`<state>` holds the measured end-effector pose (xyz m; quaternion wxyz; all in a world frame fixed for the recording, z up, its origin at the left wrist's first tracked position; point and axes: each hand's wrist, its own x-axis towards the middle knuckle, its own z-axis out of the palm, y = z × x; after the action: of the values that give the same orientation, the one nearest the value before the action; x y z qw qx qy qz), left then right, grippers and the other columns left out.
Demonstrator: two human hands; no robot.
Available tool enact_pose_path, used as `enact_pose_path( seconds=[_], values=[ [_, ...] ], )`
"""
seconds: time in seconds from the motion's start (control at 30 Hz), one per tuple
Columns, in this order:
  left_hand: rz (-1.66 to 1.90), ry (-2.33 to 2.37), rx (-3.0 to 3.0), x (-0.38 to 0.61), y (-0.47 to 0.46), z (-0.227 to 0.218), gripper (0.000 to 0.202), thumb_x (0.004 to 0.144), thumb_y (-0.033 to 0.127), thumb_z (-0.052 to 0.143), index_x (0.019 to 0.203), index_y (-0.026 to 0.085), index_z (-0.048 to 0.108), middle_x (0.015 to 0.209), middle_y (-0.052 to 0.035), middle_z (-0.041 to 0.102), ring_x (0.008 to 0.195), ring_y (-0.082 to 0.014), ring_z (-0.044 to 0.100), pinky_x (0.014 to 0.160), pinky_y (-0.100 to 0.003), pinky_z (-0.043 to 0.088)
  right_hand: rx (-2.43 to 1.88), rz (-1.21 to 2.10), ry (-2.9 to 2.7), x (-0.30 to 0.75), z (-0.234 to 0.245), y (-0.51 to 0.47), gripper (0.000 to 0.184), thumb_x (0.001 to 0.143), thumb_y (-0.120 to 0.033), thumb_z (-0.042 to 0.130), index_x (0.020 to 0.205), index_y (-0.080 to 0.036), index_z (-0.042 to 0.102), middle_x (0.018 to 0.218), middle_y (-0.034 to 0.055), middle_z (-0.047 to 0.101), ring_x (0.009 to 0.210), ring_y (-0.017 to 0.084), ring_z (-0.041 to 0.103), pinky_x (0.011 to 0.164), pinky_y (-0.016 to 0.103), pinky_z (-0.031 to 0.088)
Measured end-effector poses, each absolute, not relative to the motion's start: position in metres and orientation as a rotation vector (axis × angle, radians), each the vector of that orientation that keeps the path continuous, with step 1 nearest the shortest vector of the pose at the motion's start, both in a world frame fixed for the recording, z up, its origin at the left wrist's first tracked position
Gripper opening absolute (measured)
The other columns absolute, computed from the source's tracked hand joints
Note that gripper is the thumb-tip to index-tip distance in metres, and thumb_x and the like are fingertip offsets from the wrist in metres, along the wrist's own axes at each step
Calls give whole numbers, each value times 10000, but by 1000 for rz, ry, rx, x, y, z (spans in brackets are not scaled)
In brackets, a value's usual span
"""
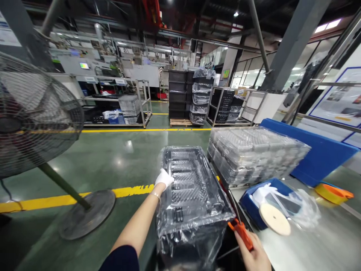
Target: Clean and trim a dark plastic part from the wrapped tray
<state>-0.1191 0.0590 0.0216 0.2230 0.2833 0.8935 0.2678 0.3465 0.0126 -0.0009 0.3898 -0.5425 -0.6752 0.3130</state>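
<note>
Head view, nearest first: the right hand (255, 256) at the bottom edge is wrapped around the handle of an orange utility knife (241, 232), whose front end points up toward the near right corner of a plastic-wrapped black crate (194, 203). Whether a blade is out cannot be told. The crate stands directly in front of the person, just beside the left edge of a steel worktable (332, 241), and clear film covers its top and sides; through the film, dark ribbed trays show inside. The left hand (164, 178), in a white glove, lies flat on the crate's left rim with fingers spread loosely, pressing on the film and not closed around anything.

By the look of it, the step in hand is steadying the crate and bringing the knife to the wrap. A next move would call for a shallow cut along the rim, kept well away from the gloved hand and off the trays beneath.

Farther right on the table, a blue tray (249, 205) holds a white round disc (275, 219) and crumpled clear bags. Behind it sits a bundle of clear blister trays (254, 152) in film, leaning against a blue board (318, 150), with an orange-and-yellow tape dispenser (332, 192) to the right. To the left, a standing fan (34, 120) rests on the green floor by a yellow line (70, 198). Beyond are stacked black crates (177, 94) and metal racks.
</note>
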Motion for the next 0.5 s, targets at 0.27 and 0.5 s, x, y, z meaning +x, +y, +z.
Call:
enact_pose_path(
  seconds=[0.27,0.5],
  values=[
    [1065,2328,670,-57,30,-5,595,941,430,606,1430,143,424,1181,-130,678,902,-202,696,830,-393,584,-1387,878,-1676,335,-10,9,574,720,-723,691,1032,-247,767,1081,50,721,1009,243,700,899,275,528],
    [1064,2442,882,-55,30,-10,569,948,312,550,1448,79,408,1381,-221,591,1272,-270,586,1093,-429,444,-1386,931,-1686,329,-12,11,555,730,-717,695,1031,-255,761,1103,39,711,1000,227,691,896,263,518]
  ],
)
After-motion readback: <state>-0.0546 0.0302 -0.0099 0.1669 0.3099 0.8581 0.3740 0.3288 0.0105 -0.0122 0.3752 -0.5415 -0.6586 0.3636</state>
